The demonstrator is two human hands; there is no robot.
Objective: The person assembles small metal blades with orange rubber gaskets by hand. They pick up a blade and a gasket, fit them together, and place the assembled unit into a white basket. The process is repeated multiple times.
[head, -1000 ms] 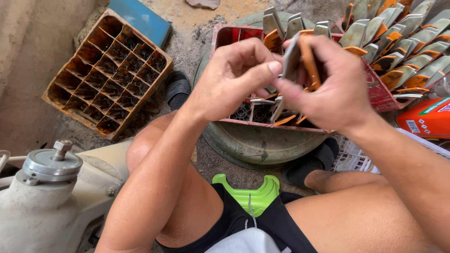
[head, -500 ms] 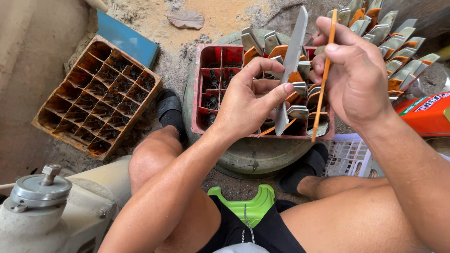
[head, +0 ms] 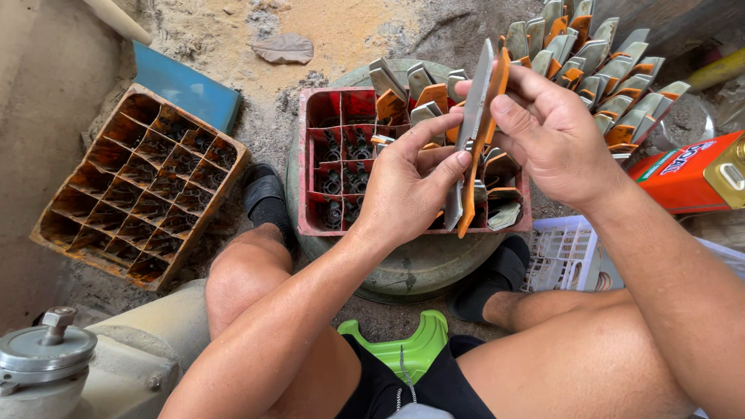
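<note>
Head view: left hand point(head: 411, 186) and right hand point(head: 555, 136) both pinch a metal blade point(head: 475, 109) with orange strip point(head: 485, 132). Risk: loose grip drops it into red crate point(head: 334, 167).

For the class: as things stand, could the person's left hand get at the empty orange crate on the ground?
Probably yes: the orange crate lies open on the left hand's side, nothing between, but that hand grips a blade.

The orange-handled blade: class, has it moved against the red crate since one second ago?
Yes. The orange-handled blade, held by both hands, now stands upright over the red crate, raised from lying low.
</note>
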